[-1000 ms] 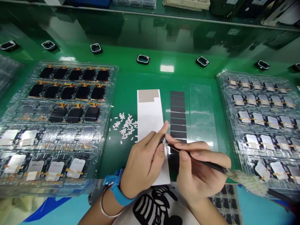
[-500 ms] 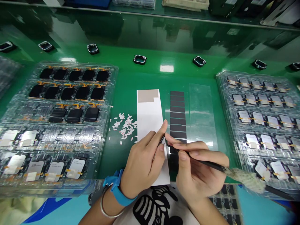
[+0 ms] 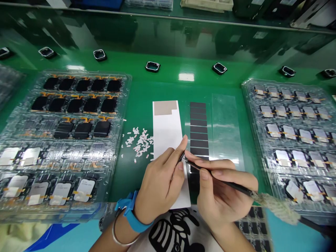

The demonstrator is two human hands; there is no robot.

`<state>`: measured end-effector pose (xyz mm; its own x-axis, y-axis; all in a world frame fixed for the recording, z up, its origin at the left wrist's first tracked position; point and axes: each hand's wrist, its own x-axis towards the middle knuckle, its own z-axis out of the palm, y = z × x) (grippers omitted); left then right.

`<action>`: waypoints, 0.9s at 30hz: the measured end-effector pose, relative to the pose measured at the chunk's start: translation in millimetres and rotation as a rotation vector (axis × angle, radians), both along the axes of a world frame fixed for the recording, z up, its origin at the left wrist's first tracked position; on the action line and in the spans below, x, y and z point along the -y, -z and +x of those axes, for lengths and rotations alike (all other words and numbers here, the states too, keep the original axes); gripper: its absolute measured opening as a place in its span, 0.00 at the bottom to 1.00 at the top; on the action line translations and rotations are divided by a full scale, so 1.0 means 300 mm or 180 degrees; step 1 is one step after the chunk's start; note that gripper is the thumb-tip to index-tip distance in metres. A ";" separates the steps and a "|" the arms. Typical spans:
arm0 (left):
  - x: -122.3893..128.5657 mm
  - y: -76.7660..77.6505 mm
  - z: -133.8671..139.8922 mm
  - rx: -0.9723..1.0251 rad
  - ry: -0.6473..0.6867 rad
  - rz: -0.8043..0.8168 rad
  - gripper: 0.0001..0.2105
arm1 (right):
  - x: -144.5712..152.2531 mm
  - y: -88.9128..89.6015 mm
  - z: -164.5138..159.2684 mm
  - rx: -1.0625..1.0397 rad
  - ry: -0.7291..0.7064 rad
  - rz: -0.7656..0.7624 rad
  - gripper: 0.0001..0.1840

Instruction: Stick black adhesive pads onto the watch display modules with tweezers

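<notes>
My left hand (image 3: 162,178), with a blue wristband (image 3: 135,213), is closed on a small dark-edged part (image 3: 181,156) between thumb and fingers. Most of that part is hidden by the fingers. In my right hand (image 3: 223,189) I grip black tweezers (image 3: 233,184), their tip at the small part. A greyish, fuzzy wrapped section (image 3: 278,207) shows on the tool's rear end. Both hands are over a white sheet (image 3: 166,136) with a tan patch at its top. Just right of it lies a clear strip with black rectangular stickers (image 3: 198,135).
Left stands a clear tray (image 3: 119,140) of black screens and silver-backed parts; a similar tray (image 3: 248,115) stands right. Small white scraps (image 3: 141,141) lie beside the sheet. A clear film (image 3: 227,122) lies right of the stickers. Watch cases (image 3: 152,66) line the green belt behind.
The watch cases at the back have shifted left. The tweezers' tip and my right hand have moved very slightly; my left hand keeps its place.
</notes>
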<state>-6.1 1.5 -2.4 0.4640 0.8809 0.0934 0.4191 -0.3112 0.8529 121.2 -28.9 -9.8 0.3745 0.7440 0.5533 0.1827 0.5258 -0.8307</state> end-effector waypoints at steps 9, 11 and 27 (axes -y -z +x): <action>0.000 -0.002 0.000 -0.0001 0.0009 -0.0001 0.25 | 0.002 0.003 0.003 0.0058 0.0007 0.0055 0.22; 0.000 -0.002 0.000 0.0026 0.0021 -0.0015 0.25 | 0.003 0.001 0.003 0.0075 -0.0004 0.0026 0.22; 0.000 -0.001 0.001 -0.0021 0.0006 -0.0029 0.25 | -0.002 -0.006 0.001 -0.0045 -0.0054 0.0018 0.22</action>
